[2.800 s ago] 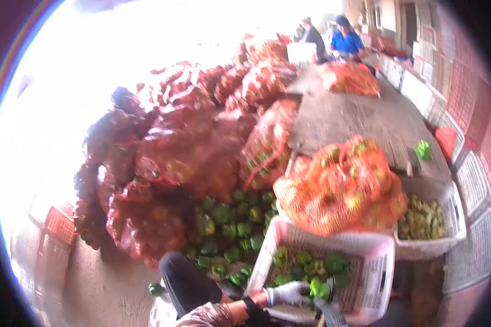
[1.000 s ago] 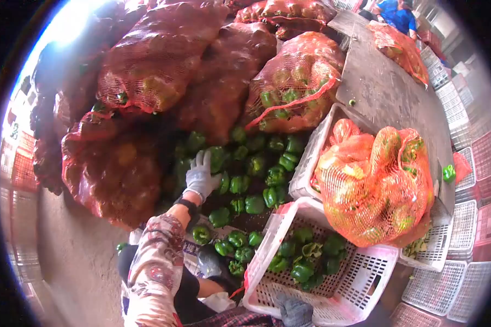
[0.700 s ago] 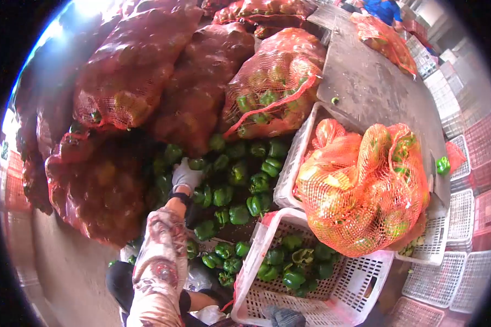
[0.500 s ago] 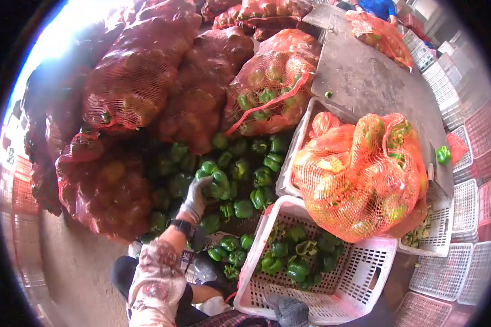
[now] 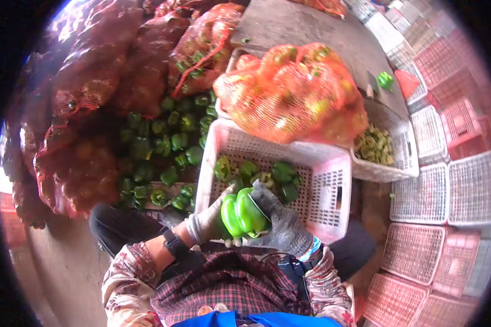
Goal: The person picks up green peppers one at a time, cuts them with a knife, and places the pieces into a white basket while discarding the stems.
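Note:
My left hand (image 5: pixel 208 220), in a pale glove, grips a large green bell pepper (image 5: pixel 242 213) from its left side. Against the pepper's right side my right hand (image 5: pixel 285 224), in a grey knit glove, is closed. A thin edge shows between the grey fingers and the pepper; I cannot make out what it is. The pepper is tilted, its stem end low and toward my right hand. Just beyond both hands is a white plastic crate (image 5: pixel 345 188) with several green peppers (image 5: pixel 282 172) in it.
A full orange mesh sack (image 5: pixel 294 95) rests behind the crate. Loose peppers (image 5: pixel 172 143) lie at left beside stacked red mesh sacks (image 5: pixel 87 65). To the right stand a crate of pale scraps (image 5: pixel 374 146) and stacked crates (image 5: pixel 419 191). One pepper (image 5: pixel 385 80) sits on the board.
My left hand has come from the loose pepper pile to in front of me, bringing a bell pepper. My right hand has risen from the crate's near rim to the pepper. The view has shifted.

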### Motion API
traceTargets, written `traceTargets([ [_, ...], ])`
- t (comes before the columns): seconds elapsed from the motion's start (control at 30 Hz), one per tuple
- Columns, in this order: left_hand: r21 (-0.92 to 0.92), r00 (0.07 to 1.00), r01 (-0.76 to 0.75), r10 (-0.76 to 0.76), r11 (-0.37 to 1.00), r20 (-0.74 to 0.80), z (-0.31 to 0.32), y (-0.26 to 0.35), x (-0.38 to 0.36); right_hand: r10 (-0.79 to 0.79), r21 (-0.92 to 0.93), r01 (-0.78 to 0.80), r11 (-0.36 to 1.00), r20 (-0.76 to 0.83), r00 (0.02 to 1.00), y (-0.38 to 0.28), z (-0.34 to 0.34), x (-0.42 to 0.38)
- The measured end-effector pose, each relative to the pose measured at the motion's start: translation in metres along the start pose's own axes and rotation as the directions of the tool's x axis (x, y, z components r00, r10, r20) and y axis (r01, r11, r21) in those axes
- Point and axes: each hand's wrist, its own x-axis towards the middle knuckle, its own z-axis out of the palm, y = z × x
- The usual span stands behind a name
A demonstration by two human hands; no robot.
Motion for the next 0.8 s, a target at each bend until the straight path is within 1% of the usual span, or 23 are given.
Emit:
traceTargets([
  [0.03, 0.007, 0.995, -0.043, 0.043, 0.999, -0.095, 0.012, -0.01, 0.009, 0.081, 0.0, -0.082, 0.997, 0.042, 0.996, -0.001, -0.004, -0.013],
  [0.07, 0.023, 0.978, -0.083, 0.086, 0.996, -0.189, 0.025, -0.02, 0.018, 0.143, 0.003, -0.143, 0.99, 0.018, 0.99, 0.003, -0.003, -0.026],
  [0.1, 0.053, 0.95, -0.18, 0.187, 0.982, -0.249, 0.015, -0.032, 0.032, 0.204, 0.009, -0.204, 0.979, -0.012, 0.979, 0.007, 0.0, -0.04],
  [0.13, 0.094, 0.908, -0.27, 0.286, 0.958, -0.305, 0.007, -0.043, 0.046, 0.256, 0.086, -0.249, 0.965, -0.087, 0.963, 0.016, 0.013, -0.051],
  [0.17, 0.059, 0.881, -0.303, 0.303, 0.951, -0.363, 0.022, -0.044, 0.054, 0.305, 0.168, -0.279, 0.946, -0.162, 0.938, 0.025, 0.025, -0.063],
  [0.2, 0.185, 0.826, -0.41, 0.45, 0.893, -0.34, 0.029, -0.048, 0.061, 0.326, 0.332, -0.226, 0.916, -0.286, 0.901, 0.041, 0.047, -0.071],
  [0.23, 0.457, 0.669, -0.447, 0.627, 0.769, -0.4, 0.022, -0.055, 0.071, 0.361, 0.481, -0.144, 0.865, -0.395, 0.845, 0.056, 0.06, -0.077],
  [0.27, 0.635, 0.65, -0.42, 0.703, 0.649, -0.289, 0.037, -0.058, 0.072, 0.414, 0.465, -0.197, 0.863, -0.427, 0.804, 0.063, 0.061, -0.078],
  [0.3, 0.778, 0.639, -0.384, 0.751, 0.497, -0.164, 0.053, -0.063, 0.068, 0.473, 0.449, -0.278, 0.849, -0.414, 0.778, 0.067, 0.062, -0.083],
  [0.33, 0.858, 0.697, -0.265, 0.702, 0.441, -0.146, 0.067, -0.065, 0.066, 0.529, 0.43, -0.356, 0.829, -0.401, 0.747, 0.066, 0.058, -0.084],
  [0.37, 0.925, 0.67, -0.27, 0.742, 0.269, -0.02, 0.058, -0.064, 0.073, 0.577, 0.403, -0.43, 0.808, -0.391, 0.717, 0.067, 0.053, -0.085],
  [0.43, 0.859, 0.701, -0.307, 0.708, 0.409, -0.087, 0.069, -0.059, 0.073, 0.643, 0.577, -0.43, 0.694, -0.227, 0.732, 0.069, 0.039, -0.096],
  [0.47, 0.756, 0.728, -0.375, 0.675, 0.536, -0.118, 0.072, -0.054, 0.071, 0.678, 0.711, -0.436, 0.551, -0.078, 0.731, 0.053, 0.015, -0.097],
  [0.5, 0.696, 0.739, -0.393, 0.657, 0.601, -0.15, 0.066, -0.048, 0.072, 0.681, 0.812, -0.443, 0.379, 0.08, 0.728, 0.046, -0.001, -0.098],
  [0.53, 0.704, 0.749, -0.372, 0.644, 0.604, -0.157, 0.068, -0.042, 0.068, 0.595, 0.72, -0.4, 0.567, -0.021, 0.804, 0.058, -0.001, -0.097],
  [0.57, 0.712, 0.76, -0.346, 0.627, 0.611, -0.169, 0.073, -0.038, 0.064, 0.492, 0.589, -0.335, 0.736, -0.124, 0.862, 0.07, -0.002, -0.095],
  [0.6, 0.79, 0.771, -0.282, 0.619, 0.545, -0.152, 0.075, -0.036, 0.062, 0.38, 0.436, -0.257, 0.863, -0.222, 0.898, 0.082, -0.003, -0.093],
  [0.63, 0.857, 0.784, -0.217, 0.606, 0.468, -0.133, 0.078, -0.033, 0.062, 0.393, 0.659, -0.261, 0.706, -0.057, 0.918, 0.071, -0.015, -0.087],
  [0.67, 0.817, 0.84, -0.203, 0.525, 0.54, -0.139, 0.081, -0.032, 0.063, 0.423, 0.655, -0.371, 0.658, 0.085, 0.902, 0.084, -0.004, -0.091],
  [0.7, 0.792, 0.879, -0.156, 0.449, 0.59, -0.161, 0.072, -0.034, 0.064, 0.409, 0.705, -0.367, 0.607, 0.118, 0.905, 0.083, -0.002, -0.089],
  [0.73, 0.805, 0.891, -0.146, 0.43, 0.575, -0.146, 0.073, -0.032, 0.062, 0.395, 0.751, -0.366, 0.55, 0.152, 0.906, 0.08, -0.001, -0.086],
  [0.77, 0.816, 0.901, -0.137, 0.412, 0.561, -0.132, 0.074, -0.03, 0.061, 0.429, 0.785, -0.439, 0.436, 0.247, 0.869, 0.075, -0.005, -0.087],
  [0.8, 0.844, 0.911, -0.09, 0.387, 0.529, -0.145, 0.071, -0.029, 0.06, 0.449, 0.803, -0.507, 0.314, 0.345, 0.824, 0.07, -0.008, -0.087],
])
